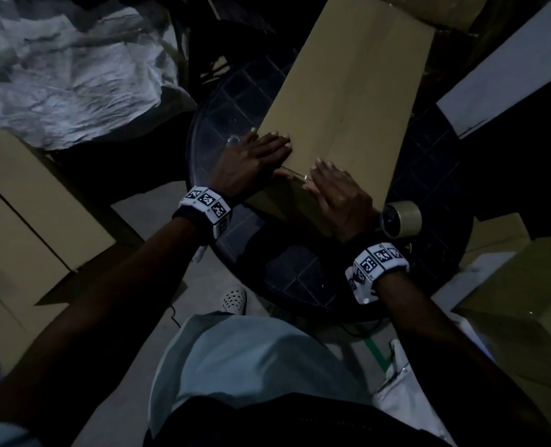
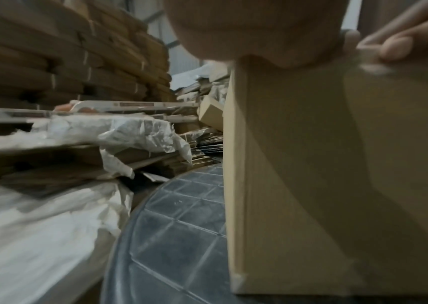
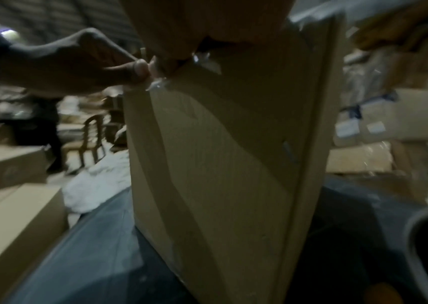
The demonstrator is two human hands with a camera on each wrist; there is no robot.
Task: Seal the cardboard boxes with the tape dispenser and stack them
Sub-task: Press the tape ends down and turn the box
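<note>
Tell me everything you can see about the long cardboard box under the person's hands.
The cardboard box is long, narrow and plain tan, with no print showing. It lies on a dark round table, one end reaching past the far rim. A seam runs along its top, and clear shiny tape shows at the near end. The left hand and right hand both rest on that end, fingers flat. A tape roll sits beside its near right corner.

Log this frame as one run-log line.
stage: pressing tape at box end | left hand: flat on cardboard box | right hand: flat on box | tape roll: on table, untouched
</note>
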